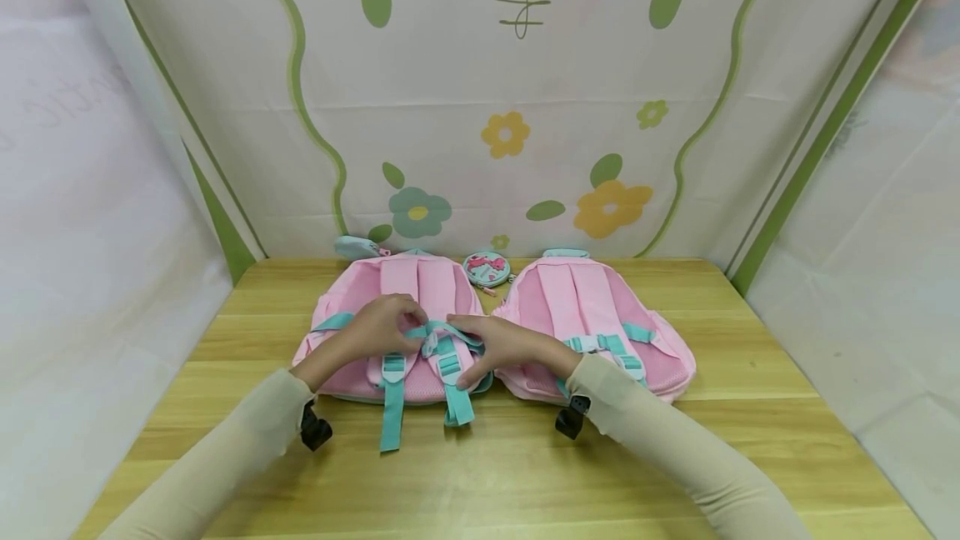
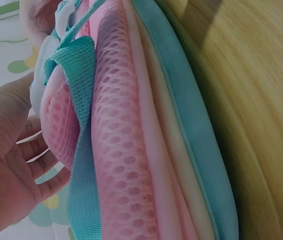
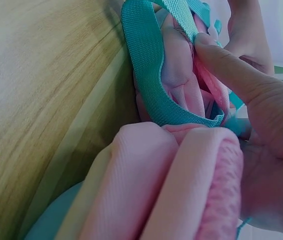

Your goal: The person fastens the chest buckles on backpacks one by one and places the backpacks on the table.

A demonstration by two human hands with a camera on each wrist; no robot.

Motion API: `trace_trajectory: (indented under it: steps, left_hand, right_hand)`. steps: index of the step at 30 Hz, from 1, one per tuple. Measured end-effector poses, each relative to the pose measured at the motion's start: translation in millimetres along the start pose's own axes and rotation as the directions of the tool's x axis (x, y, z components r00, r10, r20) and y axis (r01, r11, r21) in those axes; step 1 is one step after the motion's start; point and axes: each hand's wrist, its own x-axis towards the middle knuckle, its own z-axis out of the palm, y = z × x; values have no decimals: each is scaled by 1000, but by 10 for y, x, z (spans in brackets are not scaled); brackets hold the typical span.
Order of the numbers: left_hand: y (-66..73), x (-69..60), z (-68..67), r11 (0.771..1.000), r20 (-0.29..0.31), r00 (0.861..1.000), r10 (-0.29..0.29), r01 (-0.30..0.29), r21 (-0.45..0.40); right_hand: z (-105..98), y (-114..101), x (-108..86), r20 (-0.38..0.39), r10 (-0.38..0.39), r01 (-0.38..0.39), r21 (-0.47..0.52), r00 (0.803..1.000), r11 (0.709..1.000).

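A pink backpack [image 1: 352,373] lies with its shoulder-strap side up at left on the wooden table, teal webbing hanging over its front edge. My left hand [image 1: 386,327] pinches the teal chest strap [image 1: 415,332] beside a pale buckle [image 1: 429,346]. Opposite it, my right hand [image 1: 506,346] grips the same strap's other side, its thumb and fingers spread around the webbing. In the left wrist view, the left fingers [image 2: 44,165] reach behind a pink shoulder strap [image 2: 59,112]. A loose teal loop [image 3: 146,65] hangs beside my right thumb in the right wrist view.
A second pink backpack [image 1: 660,365] lies at right, its white chest buckle [image 1: 590,343] fastened, touching the first bag. A round teal pouch [image 1: 487,269] sits between the bags at the back, another pouch [image 1: 356,247] at the back left. Printed cloth [image 1: 450,65] walls the table [image 1: 480,473].
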Motion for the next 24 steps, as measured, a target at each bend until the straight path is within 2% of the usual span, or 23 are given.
trace_trajectory:
  steps: [13, 24]
  left_hand:
    - [-30, -8, -33, 992, 59, 998, 0, 8, -125]
    - [-22, -9, -12, 993, 51, 999, -1, 7, -118]
  right_hand:
    - [6, -5, -7, -5, -2, 2, -2, 1000, 1000]
    - [20, -12, -8, -3, -5, 6, 7, 1000, 1000]
